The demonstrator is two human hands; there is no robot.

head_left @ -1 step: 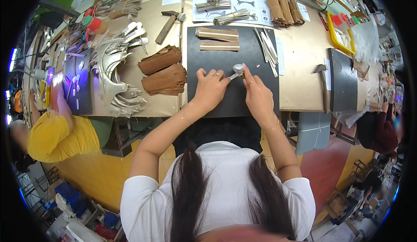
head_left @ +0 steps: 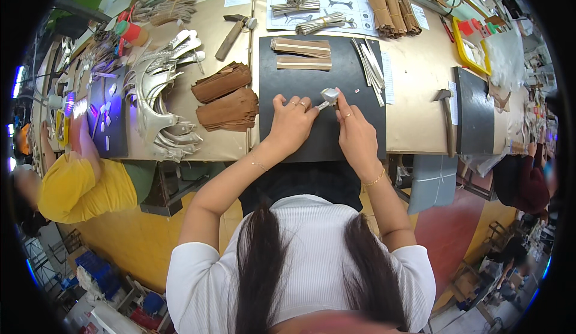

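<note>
Left hand (head_left: 290, 121): over the middle of the black rectangular mat (head_left: 282, 83), thumb and fingers pinched on the narrow pale end of a small glossy silver-white piece (head_left: 329, 96). Right hand (head_left: 358, 135): right of the mat's centre, index finger extended against the piece's wider end; grip under the fingers hidden, firmness cannot be told. The piece sits near mid-mat, between both sets of fingertips.

Black surface shows between the hands and the mat's near edge, which runs along the front of the gold-tan tabletop (head_left: 414, 118). More shows left of the piece.

Far part of the mat: two flat groups of brown strips with pale bands (head_left: 303, 56), set crosswise. By its right edge, thin silver-white strips (head_left: 372, 73) lie slanted, a tiny pale scrap (head_left: 357, 91) nearby.

Left of the mat: two brown stacks of flat strips (head_left: 223, 109), the nearer one close against the mat's edge; farther left, a heap of curved silver-white straps (head_left: 150, 94). Beyond the mat: tied silvery strip bundles (head_left: 321, 23) on a printed white sheet (head_left: 360, 11).

Right of the mat: tan tabletop, then a wooden-handled hammer (head_left: 447, 121), its handle end at the front edge.
</note>
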